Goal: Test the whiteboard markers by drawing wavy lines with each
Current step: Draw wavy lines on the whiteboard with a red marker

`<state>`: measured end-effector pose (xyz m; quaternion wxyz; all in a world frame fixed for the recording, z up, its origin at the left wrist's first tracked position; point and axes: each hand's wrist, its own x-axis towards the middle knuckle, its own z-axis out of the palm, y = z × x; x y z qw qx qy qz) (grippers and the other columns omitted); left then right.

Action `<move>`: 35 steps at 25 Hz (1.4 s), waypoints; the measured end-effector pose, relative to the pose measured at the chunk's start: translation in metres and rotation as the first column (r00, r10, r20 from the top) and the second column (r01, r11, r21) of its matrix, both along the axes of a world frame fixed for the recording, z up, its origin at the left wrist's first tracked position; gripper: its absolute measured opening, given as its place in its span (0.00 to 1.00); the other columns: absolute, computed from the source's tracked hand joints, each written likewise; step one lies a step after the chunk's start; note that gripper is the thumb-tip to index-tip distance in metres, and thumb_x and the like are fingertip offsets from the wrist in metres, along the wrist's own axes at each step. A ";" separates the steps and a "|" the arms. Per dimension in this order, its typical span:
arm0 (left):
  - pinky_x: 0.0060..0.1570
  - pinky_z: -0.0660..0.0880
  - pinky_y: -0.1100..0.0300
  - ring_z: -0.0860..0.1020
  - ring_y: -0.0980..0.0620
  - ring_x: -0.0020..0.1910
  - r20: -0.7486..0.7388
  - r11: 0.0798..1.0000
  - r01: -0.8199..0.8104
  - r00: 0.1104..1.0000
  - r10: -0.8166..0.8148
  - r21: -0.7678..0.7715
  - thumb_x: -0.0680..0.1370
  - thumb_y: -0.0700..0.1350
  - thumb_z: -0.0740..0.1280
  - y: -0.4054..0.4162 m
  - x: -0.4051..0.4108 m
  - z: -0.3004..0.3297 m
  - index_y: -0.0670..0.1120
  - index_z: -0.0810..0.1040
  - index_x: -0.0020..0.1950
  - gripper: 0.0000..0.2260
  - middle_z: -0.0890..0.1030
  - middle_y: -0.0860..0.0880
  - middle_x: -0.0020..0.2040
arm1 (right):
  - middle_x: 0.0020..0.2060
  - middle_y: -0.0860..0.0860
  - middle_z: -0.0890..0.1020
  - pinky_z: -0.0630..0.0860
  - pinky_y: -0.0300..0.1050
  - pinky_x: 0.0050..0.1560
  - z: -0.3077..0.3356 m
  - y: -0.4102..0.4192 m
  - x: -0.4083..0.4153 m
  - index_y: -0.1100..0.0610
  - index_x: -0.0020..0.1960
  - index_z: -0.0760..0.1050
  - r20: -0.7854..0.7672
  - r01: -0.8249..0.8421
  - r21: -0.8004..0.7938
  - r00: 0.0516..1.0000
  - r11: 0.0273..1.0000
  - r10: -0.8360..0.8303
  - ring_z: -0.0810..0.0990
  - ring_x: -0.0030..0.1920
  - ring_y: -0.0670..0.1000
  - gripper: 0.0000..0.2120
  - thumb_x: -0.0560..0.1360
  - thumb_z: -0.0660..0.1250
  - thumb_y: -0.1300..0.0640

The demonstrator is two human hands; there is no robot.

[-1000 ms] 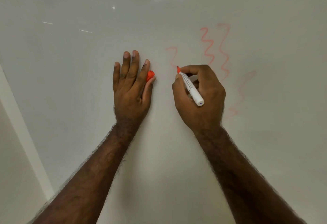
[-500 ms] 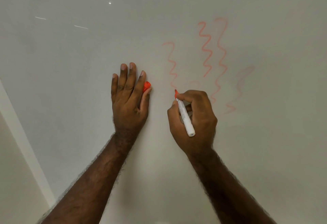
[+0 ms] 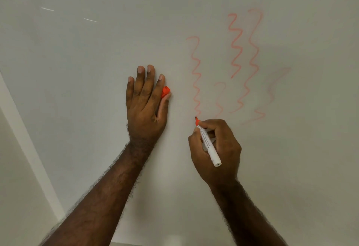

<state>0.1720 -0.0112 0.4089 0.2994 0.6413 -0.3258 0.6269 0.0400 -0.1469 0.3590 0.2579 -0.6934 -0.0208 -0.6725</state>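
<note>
- marker: white barrel with small print along it and an orange-red tip, uncapped; tilted, tip up-left against the board, blunt rear end pointing down-right; its tip sits at the lower end of the leftmost wavy line
- marker cap: orange-red, only its upper part showing, well left of the marker
- whiteboard: glossy pale surface with a white frame edge at lower left
- wavy lines: several orange-red squiggles running top to bottom, the leftmost long and fresh, two taller ones to its right, a short faint one between, and a smudged pale one far right
</note>
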 end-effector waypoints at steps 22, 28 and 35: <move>0.80 0.61 0.35 0.67 0.34 0.79 -0.015 1.000 0.004 1.000 -0.004 -0.004 0.86 0.43 0.66 0.001 -0.002 -0.013 0.38 0.74 0.75 0.18 0.71 0.36 0.77 | 0.48 0.52 0.85 0.81 0.46 0.49 0.136 -0.017 0.005 0.62 0.55 0.82 0.174 -0.133 0.043 0.977 0.990 0.123 0.83 0.46 0.49 0.07 0.79 0.72 0.60; 0.80 0.60 0.36 0.66 0.35 0.79 -0.014 1.000 -0.002 1.000 0.002 -0.008 0.86 0.43 0.67 0.001 -0.001 -0.015 0.38 0.74 0.75 0.18 0.71 0.36 0.77 | 0.45 0.48 0.83 0.80 0.42 0.47 0.070 -0.004 -0.003 0.61 0.55 0.82 0.070 -0.141 0.125 0.989 0.982 0.133 0.83 0.43 0.48 0.07 0.77 0.73 0.64; 0.80 0.60 0.37 0.67 0.34 0.79 -0.012 1.000 -0.005 1.000 0.005 -0.006 0.86 0.42 0.67 0.001 -0.001 -0.017 0.37 0.75 0.74 0.18 0.72 0.36 0.76 | 0.45 0.50 0.84 0.81 0.42 0.46 0.023 -0.009 -0.006 0.62 0.55 0.82 0.010 -0.106 0.093 0.994 0.990 0.105 0.83 0.44 0.45 0.07 0.76 0.74 0.66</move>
